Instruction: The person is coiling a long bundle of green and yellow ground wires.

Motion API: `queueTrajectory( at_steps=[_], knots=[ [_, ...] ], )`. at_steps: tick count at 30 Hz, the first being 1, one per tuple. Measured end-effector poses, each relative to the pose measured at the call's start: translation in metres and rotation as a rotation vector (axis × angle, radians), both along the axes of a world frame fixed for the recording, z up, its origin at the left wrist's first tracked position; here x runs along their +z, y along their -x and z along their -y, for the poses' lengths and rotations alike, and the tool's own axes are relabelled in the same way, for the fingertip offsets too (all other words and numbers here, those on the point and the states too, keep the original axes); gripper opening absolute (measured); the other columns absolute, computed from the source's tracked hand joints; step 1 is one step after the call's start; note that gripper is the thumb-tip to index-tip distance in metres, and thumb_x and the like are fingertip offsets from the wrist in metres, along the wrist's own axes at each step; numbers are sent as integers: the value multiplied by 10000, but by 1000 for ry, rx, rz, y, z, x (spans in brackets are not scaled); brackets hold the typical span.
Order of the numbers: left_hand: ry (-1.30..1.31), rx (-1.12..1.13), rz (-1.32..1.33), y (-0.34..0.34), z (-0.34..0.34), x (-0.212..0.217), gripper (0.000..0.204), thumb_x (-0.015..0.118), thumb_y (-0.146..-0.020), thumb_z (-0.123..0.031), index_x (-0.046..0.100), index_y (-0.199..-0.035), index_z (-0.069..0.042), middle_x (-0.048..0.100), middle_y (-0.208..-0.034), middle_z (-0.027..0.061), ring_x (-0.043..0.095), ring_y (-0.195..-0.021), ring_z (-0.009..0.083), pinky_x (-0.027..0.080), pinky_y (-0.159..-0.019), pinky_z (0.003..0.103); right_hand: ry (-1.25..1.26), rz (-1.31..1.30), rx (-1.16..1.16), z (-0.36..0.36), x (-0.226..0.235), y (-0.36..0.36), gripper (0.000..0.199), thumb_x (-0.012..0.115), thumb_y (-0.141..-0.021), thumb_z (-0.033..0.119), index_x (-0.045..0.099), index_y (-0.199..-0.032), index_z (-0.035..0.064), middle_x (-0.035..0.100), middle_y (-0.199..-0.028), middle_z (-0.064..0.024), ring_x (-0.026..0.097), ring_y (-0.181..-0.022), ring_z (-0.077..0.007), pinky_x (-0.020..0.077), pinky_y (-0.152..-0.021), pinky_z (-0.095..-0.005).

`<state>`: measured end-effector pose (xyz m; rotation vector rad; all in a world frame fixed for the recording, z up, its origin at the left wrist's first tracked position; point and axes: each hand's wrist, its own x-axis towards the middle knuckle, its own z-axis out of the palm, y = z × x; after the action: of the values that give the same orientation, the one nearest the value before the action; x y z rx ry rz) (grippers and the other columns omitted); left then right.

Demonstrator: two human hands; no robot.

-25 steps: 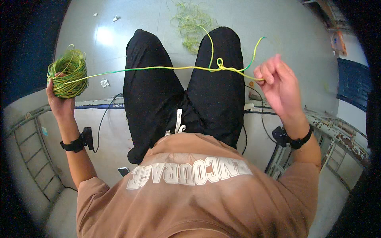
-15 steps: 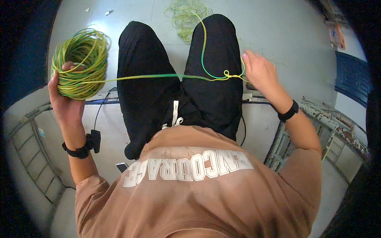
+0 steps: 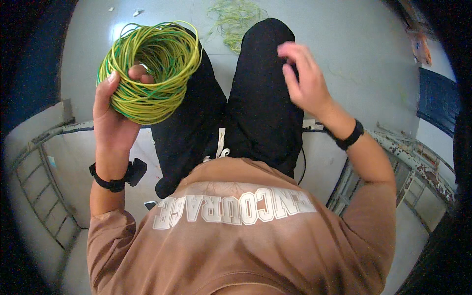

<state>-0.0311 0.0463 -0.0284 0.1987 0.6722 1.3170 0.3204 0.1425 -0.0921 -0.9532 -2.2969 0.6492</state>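
- Above the person's left thigh sits a thick coil of yellow-green wire, tilted so that its round opening shows.
- The left hand grips the coil from below and its outer side: the thumb presses the outer turns while fingertips show inside the opening, pinching the coil's wall between them.
- The right hand is raised beside the right knee, well apart from the coil. Its fingers are bent and blurred, with the thumb parted from them; no wire shows between, though a thin strand could be lost in the blur.
- As for progress, much wire appears gathered into neat, layered turns, with a few loops standing loose along the top.
- A loose tangle of similar wire lies on the floor beyond the knees, so some seems left ungathered. How much cannot be told, nor whether it joins the coil.
- No tie or band shows around the coil, so it seems not yet fastened.
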Motion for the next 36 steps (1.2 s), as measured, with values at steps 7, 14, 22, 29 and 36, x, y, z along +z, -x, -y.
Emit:
queueTrajectory(
  at_steps=[7, 14, 22, 29, 36],
  knots=[
    [-49, -63, -82, -10, 4, 12, 414, 542, -923, -254, 448, -1240, -5, 533, -964, 58, 523, -943, 205, 478, -877, 362, -211, 216, 191, -115, -34, 41, 478, 609, -827, 43, 487, -1286, -14, 535, -1267, -215, 520, -1182, -385, 423, -1032, -414],
    [-122, -66, -139, 2, 23, 36, 584, 573, -875, -330, 396, -1303, 25, 509, -881, 7, 486, -870, 172, 321, -1055, 353, 154, 554, 1020, -100, -47, 127, 484, 671, -820, 49, 544, -1286, 87, 579, -1238, -143, 537, -1158, -338, 446, -991, -420],
    [-91, 20, -230, 14, 43, 55, 662, 632, -828, -338, 364, -1309, 29, 493, -845, -6, 469, -829, 164, 297, -1073, 344, -42, 676, 1297, -81, -59, 146, 397, 642, -759, -10, 696, -1107, 173, 640, -1068, -84, 632, -948, -337, 540, -749, -440],
    [-78, -18, -284, 17, 56, 58, 673, 649, -811, -363, 380, -1279, 38, 509, -829, 1, 490, -839, 164, 312, -1057, 323, -36, 985, 1646, -33, -59, 155, 164, 674, -777, 88, 710, -934, 59, 684, -933, -141, 657, -902, -340, 537, -748, -451],
    [-160, -14, -222, 15, 65, 52, 663, 634, -827, -367, 377, -1287, 36, 518, -852, 7, 497, -852, 164, 312, -1062, 324, -246, 1205, 1397, -42, -42, 142, 116, 685, -762, 113, 710, -865, 67, 693, -874, -147, 668, -875, -354, 540, -711, -457]
  ],
)
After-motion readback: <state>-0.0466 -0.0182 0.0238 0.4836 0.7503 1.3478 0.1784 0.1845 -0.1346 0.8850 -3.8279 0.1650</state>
